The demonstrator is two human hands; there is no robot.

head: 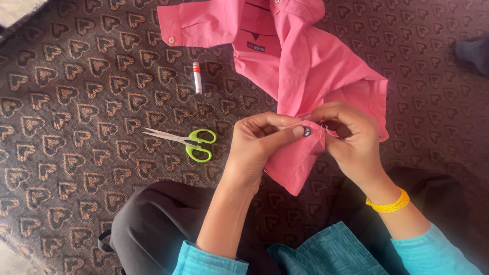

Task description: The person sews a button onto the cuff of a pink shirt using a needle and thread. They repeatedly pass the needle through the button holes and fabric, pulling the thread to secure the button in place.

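Note:
A pink shirt (300, 61) lies spread on a dark patterned carpet (76, 102). My left hand (257, 142) pinches a folded edge of the shirt, with its thumb pressed beside a small dark blue button (307, 131). My right hand (349, 137) grips the same fold from the other side, fingers closed close to the button; a thin needle or thread seems to show between its fingertips, too small to be sure. A yellow bracelet (389, 203) circles my right wrist.
Green-handled scissors (191, 141) lie on the carpet to the left of my hands, blades pointing left. A small white and red tube (197, 77) lies farther up. My knees in dark trousers (153, 224) fill the lower frame.

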